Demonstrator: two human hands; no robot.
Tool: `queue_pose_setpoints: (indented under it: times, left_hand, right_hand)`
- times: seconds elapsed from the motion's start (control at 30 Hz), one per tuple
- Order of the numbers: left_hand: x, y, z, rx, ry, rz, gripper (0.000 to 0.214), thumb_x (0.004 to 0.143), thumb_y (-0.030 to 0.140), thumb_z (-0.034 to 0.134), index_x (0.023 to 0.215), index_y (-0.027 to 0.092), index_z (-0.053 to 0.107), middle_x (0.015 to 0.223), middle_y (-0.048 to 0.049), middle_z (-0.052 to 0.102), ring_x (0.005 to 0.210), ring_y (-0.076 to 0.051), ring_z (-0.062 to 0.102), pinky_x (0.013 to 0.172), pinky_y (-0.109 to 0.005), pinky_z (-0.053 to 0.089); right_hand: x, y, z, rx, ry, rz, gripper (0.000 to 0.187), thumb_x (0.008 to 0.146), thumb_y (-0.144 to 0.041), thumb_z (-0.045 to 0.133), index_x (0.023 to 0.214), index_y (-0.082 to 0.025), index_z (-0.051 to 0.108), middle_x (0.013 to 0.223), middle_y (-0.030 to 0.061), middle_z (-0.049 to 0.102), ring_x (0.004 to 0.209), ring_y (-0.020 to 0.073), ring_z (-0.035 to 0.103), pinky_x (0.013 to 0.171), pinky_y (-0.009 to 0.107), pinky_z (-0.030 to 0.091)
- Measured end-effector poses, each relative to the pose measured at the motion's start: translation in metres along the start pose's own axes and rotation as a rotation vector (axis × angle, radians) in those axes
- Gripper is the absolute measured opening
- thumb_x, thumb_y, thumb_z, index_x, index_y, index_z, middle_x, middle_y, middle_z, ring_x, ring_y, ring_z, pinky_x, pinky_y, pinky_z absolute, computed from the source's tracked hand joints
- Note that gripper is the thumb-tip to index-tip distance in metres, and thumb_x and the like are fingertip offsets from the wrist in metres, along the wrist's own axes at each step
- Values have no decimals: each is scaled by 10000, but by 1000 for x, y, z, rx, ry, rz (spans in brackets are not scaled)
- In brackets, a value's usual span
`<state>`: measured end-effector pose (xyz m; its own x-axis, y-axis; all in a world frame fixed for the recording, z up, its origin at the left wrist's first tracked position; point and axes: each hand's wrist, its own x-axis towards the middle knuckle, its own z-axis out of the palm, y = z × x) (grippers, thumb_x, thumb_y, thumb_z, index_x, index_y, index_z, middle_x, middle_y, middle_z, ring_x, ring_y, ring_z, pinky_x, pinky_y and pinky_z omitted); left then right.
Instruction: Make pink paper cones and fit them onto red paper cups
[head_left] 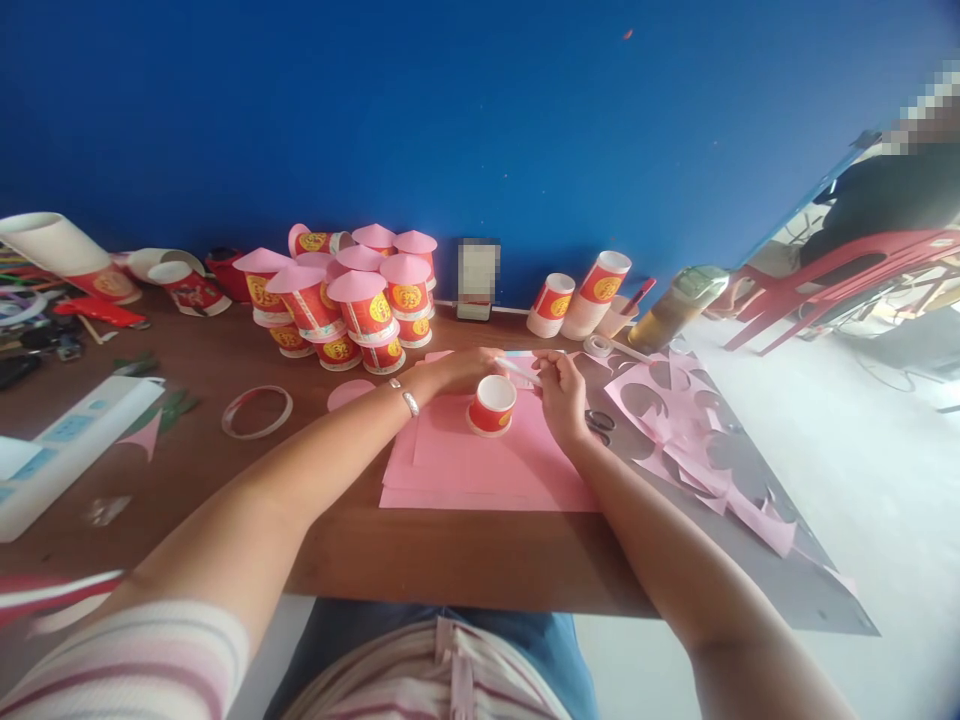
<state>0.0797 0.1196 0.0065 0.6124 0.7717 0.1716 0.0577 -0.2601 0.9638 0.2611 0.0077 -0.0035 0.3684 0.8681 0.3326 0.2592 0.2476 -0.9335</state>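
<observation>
A white tape-like strip [519,373] is stretched between my two hands above the far part of some pink paper sheets [465,470]. My left hand [472,368], reaching in behind the cup, pinches its left end, with the fingertips partly hidden. The other end is between the closed fingers of my right hand [562,388]. Just in front of the strip, a red and white paper cup [496,407] stands upright on the pink sheets, its open mouth facing up. Black-handled scissors [600,425] lie beside my right wrist, partly covered by it.
Stacked red cups with pink cone tops [365,305] stand at the back left, near a tape ring [257,412]. Taller cup stacks [596,295], a small tape roll [598,346] and a bottle [675,305] are back right. Cut pink scraps [690,440] cover the right side. A person sits beyond.
</observation>
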Motion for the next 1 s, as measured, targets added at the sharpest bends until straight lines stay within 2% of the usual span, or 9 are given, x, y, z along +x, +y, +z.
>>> queue_pose_setpoints:
  times: [0.17,0.27,0.33,0.43,0.57,0.67,0.77,1.0]
  left_hand:
    - [0,2,-8,309,-62,13,169,723,208,790,663,231,633,652,-33,616,680,-226,621,688,-327,426]
    - [-8,2,-13,442,-15,-1,151,711,200,790,703,221,641,714,-27,667,662,-185,587,689,-312,420]
    - [-15,2,-14,327,69,-56,142,753,284,783,808,209,675,798,-34,718,668,-165,595,661,-293,423]
    - [-25,5,-14,-26,115,-125,320,787,449,795,930,180,699,892,-56,746,630,-118,564,582,-257,388]
    - [-31,8,-11,-336,139,-130,437,694,497,897,908,157,726,845,-38,713,592,-66,492,551,-223,338]
    - [-32,7,-8,-418,147,-141,442,668,488,927,891,154,743,808,-29,696,582,-57,467,524,-212,299]
    - [-33,5,-8,-439,140,-153,436,664,478,940,881,151,751,830,-37,706,594,-56,475,523,-210,306]
    - [-33,-2,-10,-447,72,-160,431,695,480,942,906,150,763,831,-33,705,575,-44,451,517,-211,302]
  right_hand:
    - [7,-3,-2,174,-28,241,383,851,-600,674,967,-235,657,703,-51,543,557,103,498,479,227,432]
    - [9,-2,-2,198,-35,301,480,786,-694,726,906,-235,657,674,-68,478,538,87,462,460,216,393]
    - [9,-1,-1,229,-59,305,528,755,-737,741,877,-232,647,649,-75,453,502,73,408,435,216,335]
    - [10,3,-1,274,-107,283,535,732,-727,777,839,-226,624,600,-72,464,480,75,388,426,229,312]
    - [11,4,-3,266,-46,289,502,707,-665,827,821,-224,616,581,-71,481,497,87,435,441,225,356]
    - [10,3,-3,203,13,281,458,712,-629,815,843,-224,645,641,-69,500,515,84,453,460,231,403]
    - [8,0,-2,148,9,252,389,741,-580,770,837,-217,668,677,-54,529,546,89,479,502,248,446]
    - [7,0,-3,81,14,214,350,800,-557,713,871,-217,667,728,-40,560,532,89,465,483,251,430]
